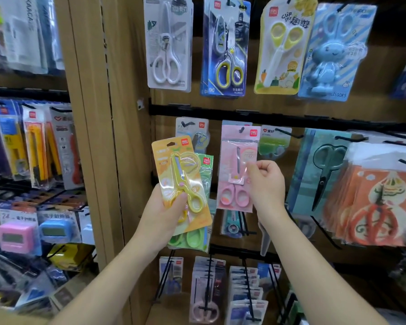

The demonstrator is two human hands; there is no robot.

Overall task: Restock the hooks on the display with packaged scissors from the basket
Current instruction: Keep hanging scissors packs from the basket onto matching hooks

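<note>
– At the middle black metal rail [291, 118] of the display, right of the tan wooden upright [99, 137]: pink carded blister pack of pink-handled scissors [237, 165], hanging by its top hole on a black wire hook [241, 130]. Pinched at the right edge, about mid-height, by right hand [265, 181]; thumb and curled fingers closed on the plastic.

– And the left?

– Left hand [164, 207] wrapped round the lower end of a yellow-orange carded pack of yellow-handled scissors [181, 177], thumb across the front at the handles. Fanned out behind it in the same grip: green carded pack of green-handled scissors [205, 170]. Both held out in front of the display, just left of the pink pack, on no hook yet.

– Lie of those two?

– Long axis near upright, tilted slightly. Hang-hole end up and away from the palm, handles down by the fingers. Yellow pack's hole a little below the line of hooks.

– Likeliest hook?

– Cannot say for sure. Nearest: just above and behind the yellow pack's top edge, already carrying a pale grey-blue carded pack [192, 127]. Closer to the left hand than to the right. Judged next: raise the hole end, line it up with a hook tip pointing outward, slide on. Basket out of view.
</note>
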